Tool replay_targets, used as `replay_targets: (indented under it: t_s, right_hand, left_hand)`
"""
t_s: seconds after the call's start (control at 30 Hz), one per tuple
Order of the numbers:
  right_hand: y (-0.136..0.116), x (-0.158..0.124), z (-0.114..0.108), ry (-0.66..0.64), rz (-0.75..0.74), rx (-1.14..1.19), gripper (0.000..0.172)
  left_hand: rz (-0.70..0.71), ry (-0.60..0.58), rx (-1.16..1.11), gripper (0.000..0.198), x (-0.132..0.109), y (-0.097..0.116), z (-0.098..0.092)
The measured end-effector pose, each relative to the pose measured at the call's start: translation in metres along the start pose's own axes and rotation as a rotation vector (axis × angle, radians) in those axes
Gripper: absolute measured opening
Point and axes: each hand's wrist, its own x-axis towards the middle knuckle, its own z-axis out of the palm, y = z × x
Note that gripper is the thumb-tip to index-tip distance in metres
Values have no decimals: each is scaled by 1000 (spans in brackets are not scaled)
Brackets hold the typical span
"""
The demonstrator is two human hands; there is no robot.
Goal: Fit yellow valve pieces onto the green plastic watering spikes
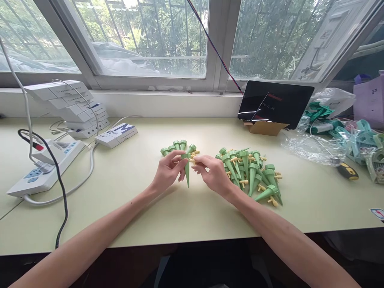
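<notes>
Spike of tapered green plastic (187,174) left of the heap of similar spikes (252,172), long axis near upright, tip lowest, cap (186,156) pinched in left hand (168,171). Right hand (214,176) nearer the heap, fingertips at small yellow plastic fitting (192,160); clamped or merely touching, cannot tell.

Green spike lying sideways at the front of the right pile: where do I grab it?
Probably pinch the green spike just below its cap, from the front left: its tip points that way, while neighbouring spikes crowd the cap end.
</notes>
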Motion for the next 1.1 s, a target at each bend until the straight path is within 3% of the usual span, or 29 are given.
replay_targets:
  t_s: [0.2, 0.57, 0.83, 1.1]
  right_hand:
    - [0, 1, 0, 18, -47, -4, 10]
    - [-5, 3, 1, 88, 140, 106, 16]
    - [-7, 1, 1, 71, 183, 175, 20]
    - [-5, 0, 2, 59, 144, 161, 11]
  left_hand:
    - [-114, -41, -108, 25, 0, -6, -1]
    - [-6, 73, -17, 24, 2, 4, 4]
    - [72, 66, 44, 20, 1, 1, 3]
    - [-13, 44, -9, 22, 0, 3, 4]
